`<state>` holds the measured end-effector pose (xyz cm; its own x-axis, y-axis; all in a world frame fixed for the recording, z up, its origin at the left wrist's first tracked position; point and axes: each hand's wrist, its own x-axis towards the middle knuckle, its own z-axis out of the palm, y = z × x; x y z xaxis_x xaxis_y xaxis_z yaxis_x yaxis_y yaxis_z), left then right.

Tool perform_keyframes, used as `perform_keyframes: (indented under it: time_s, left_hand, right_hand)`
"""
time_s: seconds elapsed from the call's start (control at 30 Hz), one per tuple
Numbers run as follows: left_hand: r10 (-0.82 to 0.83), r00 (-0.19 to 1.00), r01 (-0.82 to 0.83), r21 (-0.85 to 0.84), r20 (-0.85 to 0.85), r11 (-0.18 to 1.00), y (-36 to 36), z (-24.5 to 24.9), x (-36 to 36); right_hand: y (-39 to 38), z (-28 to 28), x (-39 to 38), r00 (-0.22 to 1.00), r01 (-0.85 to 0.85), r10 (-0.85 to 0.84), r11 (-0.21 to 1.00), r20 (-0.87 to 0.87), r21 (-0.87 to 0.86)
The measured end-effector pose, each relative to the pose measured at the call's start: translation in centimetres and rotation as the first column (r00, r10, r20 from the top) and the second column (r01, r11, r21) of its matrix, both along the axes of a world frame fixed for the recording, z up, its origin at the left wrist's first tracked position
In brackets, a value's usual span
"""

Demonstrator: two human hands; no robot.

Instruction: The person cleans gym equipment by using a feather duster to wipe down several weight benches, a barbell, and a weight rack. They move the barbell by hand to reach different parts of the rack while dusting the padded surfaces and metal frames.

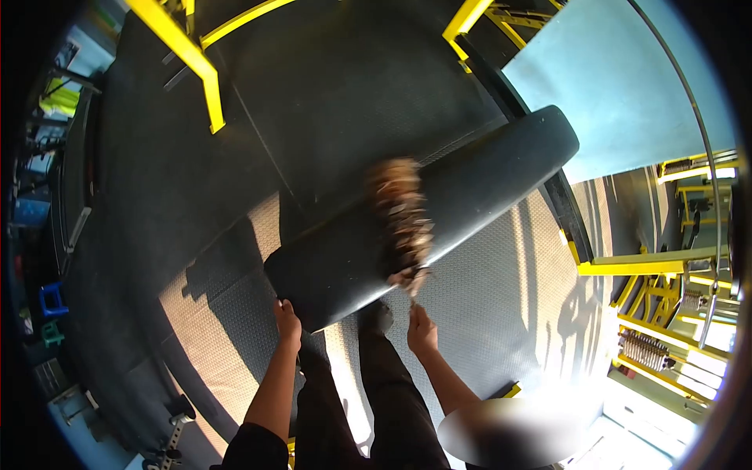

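While left grip (288, 323) at bench (493, 180) end, right grip (422, 332) forward around duster (406, 223).

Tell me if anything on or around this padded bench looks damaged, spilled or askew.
Nothing stands out. The black padded bench shows no plain tear or spill, and the left hand is at its near end. The feather duster in the right hand is too blurred to judge its condition.

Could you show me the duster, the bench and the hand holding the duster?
Duster (405, 223): head view, middle of its blurred, brown, fluffy part.
Bench (497, 174): head view, bare black padding beyond the duster.
Right hand (423, 332): head view, middle of the hand.
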<state>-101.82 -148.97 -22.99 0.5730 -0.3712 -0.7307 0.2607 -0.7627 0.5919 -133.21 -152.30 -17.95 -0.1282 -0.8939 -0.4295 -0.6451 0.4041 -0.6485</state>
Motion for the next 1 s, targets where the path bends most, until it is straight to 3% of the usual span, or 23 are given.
perform_keyframes:
  time_s: [0.03,0.07,0.13,0.2,0.27,0.33,0.37,0.4,0.43,0.47,0.5,0.53,0.57,0.67,0.7,0.73,0.77,0.8,0.83,0.9,0.93,0.97,1.0]
  left_hand:
    - [-0.046,0.995,0.047,-0.007,0.092,0.999,0.0,-0.5,-0.4]
    - [-0.090,0.979,0.093,-0.009,0.182,0.996,0.0,-1.0,-0.9]
    - [-0.112,0.971,0.105,0.043,0.209,0.994,-0.6,0.0,-2.1]
    - [-0.124,0.964,0.104,0.096,0.236,0.990,-0.7,0.5,-3.0]
    - [-0.186,0.943,0.153,0.139,0.274,0.978,-0.3,0.4,-3.0]
    - [-0.197,0.940,0.173,0.106,0.279,0.979,0.3,0.4,-2.7]
    - [-0.197,0.941,0.185,0.067,0.276,0.980,0.3,0.1,-2.7]
    - [-0.200,0.941,0.191,0.061,0.274,0.980,0.1,0.1,-2.7]
    - [-0.169,0.952,0.168,0.024,0.255,0.985,0.3,0.1,-2.7]
    - [-0.134,0.963,0.140,-0.010,0.233,0.990,0.6,0.1,-2.7]
    - [-0.130,0.964,0.135,-0.009,0.231,0.991,0.9,0.1,-2.6]
    - [-0.159,0.953,0.163,0.006,0.256,0.987,1.0,0.0,-2.4]
    - [-0.182,0.942,0.186,0.014,0.280,0.982,0.9,-0.2,-2.2]
    - [-0.179,0.934,0.179,0.027,0.310,0.983,1.2,-1.7,-1.8]
    - [-0.173,0.938,0.176,0.015,0.300,0.984,0.8,-1.4,-2.0]
    - [-0.181,0.930,0.179,0.038,0.320,0.983,0.5,-0.5,-2.3]
    - [-0.186,0.923,0.176,0.058,0.336,0.983,0.2,0.3,-2.8]
    - [-0.173,0.932,0.168,0.043,0.317,0.985,-0.1,0.8,-3.0]
    - [-0.232,0.904,0.207,0.108,0.359,0.972,-0.4,1.2,-2.9]
    - [-0.312,0.831,0.251,0.190,0.460,0.949,-1.5,2.6,-3.5]
    - [-0.303,0.833,0.249,0.175,0.463,0.953,-1.6,2.5,-3.8]
    - [-0.472,0.664,0.386,0.275,0.580,0.880,-0.9,2.0,-3.8]
    - [-0.610,0.441,0.490,0.393,0.658,0.778,-1.7,1.7,-3.6]
  right_hand:
    - [0.4,-0.6,-1.3,0.980,-0.196,0.195,0.979,-0.030,-0.048]
    - [0.5,-1.2,-2.9,0.984,-0.178,0.177,0.983,-0.023,-0.049]
    - [0.2,-0.8,-5.9,0.837,-0.482,0.499,0.866,-0.225,0.129]
    - [-0.1,-2.3,-9.0,0.955,-0.204,0.200,0.979,-0.219,0.007]
    - [-0.8,-2.7,-10.6,0.972,0.210,-0.204,0.977,-0.116,0.043]
    - [-1.0,-2.1,-10.7,0.971,0.237,-0.235,0.970,-0.031,0.048]
    - [-1.0,-1.6,-10.8,0.989,-0.109,0.124,0.981,-0.084,0.161]
    - [-1.1,-0.8,-10.9,0.877,-0.428,0.470,0.857,-0.095,0.286]
    - [-2.7,2.4,-10.7,0.842,-0.475,0.534,0.803,-0.079,0.359]
    - [-2.3,0.4,-11.8,0.841,-0.474,0.534,0.803,-0.083,0.360]
    - [-1.8,-2.8,-13.2,0.911,-0.351,0.374,0.924,-0.171,0.149]
    - [-2.9,-2.2,-13.0,0.957,-0.213,0.191,0.973,-0.218,-0.084]
    - [-4.4,-1.2,-13.6,0.993,0.061,-0.050,0.993,-0.110,0.105]
    - [-8.4,1.2,-13.0,0.985,0.139,-0.113,0.967,-0.129,0.214]
    - [-8.5,1.1,-13.2,0.972,-0.147,0.170,0.979,-0.165,0.141]
    - [-8.6,2.0,-12.8,0.969,-0.146,0.170,0.980,-0.182,0.137]
    - [-8.6,3.0,-12.3,0.869,-0.414,0.453,0.886,-0.199,0.209]
    - [-9.1,3.9,-12.2,0.690,-0.640,0.697,0.713,-0.194,0.286]
    - [-9.7,3.8,-13.0,0.678,-0.642,0.701,0.711,-0.220,0.288]
    - [-10.4,2.7,-14.1,0.820,-0.445,0.479,0.878,-0.313,0.178]
    - [-10.8,1.6,-14.4,0.819,-0.446,0.476,0.880,-0.322,0.166]
    - [-11.1,0.3,-14.8,0.953,-0.149,0.157,0.988,-0.258,0.050]
    - [-12.0,-0.2,-14.9,0.971,0.184,-0.187,0.982,-0.151,-0.038]
